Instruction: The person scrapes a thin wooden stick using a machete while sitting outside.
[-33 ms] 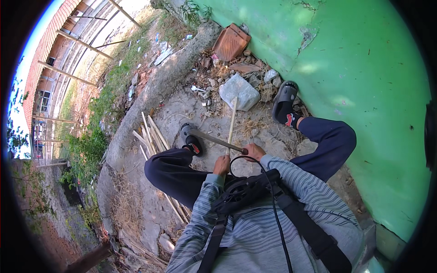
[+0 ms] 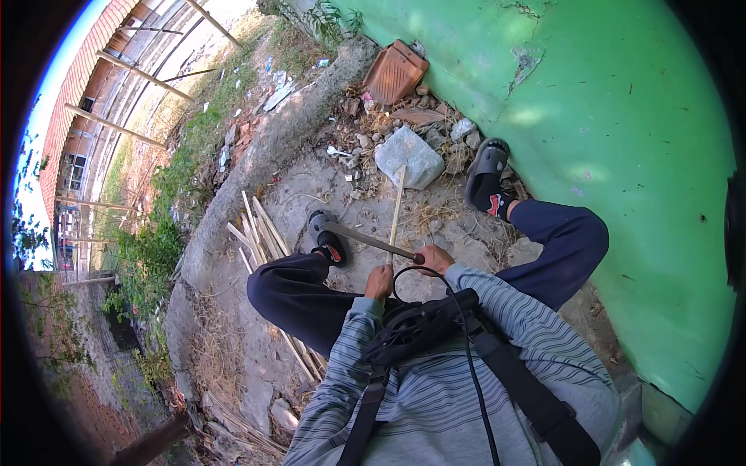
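Observation:
My left hand (image 2: 380,283) is closed round the near end of a thin pale bamboo strip (image 2: 397,206). The strip runs away from me, and its far end rests against a whitish stone block (image 2: 412,151). In my right hand (image 2: 435,261) is the dark handle of a machete (image 2: 361,238). Its long blade points left and lies across the strip just beyond my left hand. Whether the blade's edge presses into the strip is too small to tell. Beside my left leg lies a bundle of similar bamboo strips (image 2: 268,231), partly hidden under the knee.
My shoes stand on either side of the stone. A green wall (image 2: 606,116) rises close on the right. Rubble and a broken orange-brown plastic container (image 2: 395,72) lie at the far side. A rough concrete kerb (image 2: 233,175) curves along the left, with plants (image 2: 159,233) beyond it.

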`<control>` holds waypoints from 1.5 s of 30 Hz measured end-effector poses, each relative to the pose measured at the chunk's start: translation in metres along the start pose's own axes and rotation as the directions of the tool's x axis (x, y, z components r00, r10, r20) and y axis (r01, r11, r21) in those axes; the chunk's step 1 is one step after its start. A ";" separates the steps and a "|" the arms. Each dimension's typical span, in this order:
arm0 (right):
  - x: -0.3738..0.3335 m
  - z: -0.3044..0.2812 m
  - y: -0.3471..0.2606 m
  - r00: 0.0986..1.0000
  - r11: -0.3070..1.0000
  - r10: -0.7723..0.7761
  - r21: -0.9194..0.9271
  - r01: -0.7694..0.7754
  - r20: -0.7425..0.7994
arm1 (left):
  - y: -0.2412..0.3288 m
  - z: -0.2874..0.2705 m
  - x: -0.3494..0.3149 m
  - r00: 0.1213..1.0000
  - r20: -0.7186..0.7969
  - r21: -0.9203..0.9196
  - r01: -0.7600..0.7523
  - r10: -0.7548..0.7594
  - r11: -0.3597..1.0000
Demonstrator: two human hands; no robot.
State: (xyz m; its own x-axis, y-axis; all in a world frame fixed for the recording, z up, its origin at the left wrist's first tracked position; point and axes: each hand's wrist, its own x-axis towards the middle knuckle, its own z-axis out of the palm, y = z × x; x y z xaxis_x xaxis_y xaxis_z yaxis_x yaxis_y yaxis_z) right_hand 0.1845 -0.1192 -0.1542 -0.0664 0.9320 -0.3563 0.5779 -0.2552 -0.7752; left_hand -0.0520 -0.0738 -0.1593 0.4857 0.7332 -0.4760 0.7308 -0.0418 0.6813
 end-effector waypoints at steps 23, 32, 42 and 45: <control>-0.006 0.007 0.009 0.998 0.998 -0.059 -0.024 0.059 -0.008 | 0.059 -0.010 -0.010 0.963 -0.071 0.023 0.263 -0.261 0.965; 0.000 0.001 -0.003 0.998 0.990 0.022 -0.139 -0.012 0.067 | 0.039 -0.008 -0.027 0.983 -0.145 0.145 0.134 -0.113 0.980; -0.012 0.004 -0.008 0.999 0.999 -0.037 -0.037 0.037 0.002 | 0.050 -0.019 -0.073 0.985 -0.145 0.488 0.153 -0.093 0.859; -0.015 0.005 -0.010 0.994 0.993 -0.099 -0.052 0.101 0.041 | 0.038 -0.010 -0.072 0.978 -0.210 0.532 0.103 0.013 0.841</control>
State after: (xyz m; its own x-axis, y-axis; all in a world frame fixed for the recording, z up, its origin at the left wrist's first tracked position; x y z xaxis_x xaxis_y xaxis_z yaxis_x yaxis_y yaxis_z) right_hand 0.1758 -0.1323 -0.1437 -0.1568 0.9414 -0.2985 0.6095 -0.1456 -0.7793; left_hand -0.0642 -0.1217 -0.0941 0.3835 0.8590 -0.3393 0.9194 -0.3203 0.2282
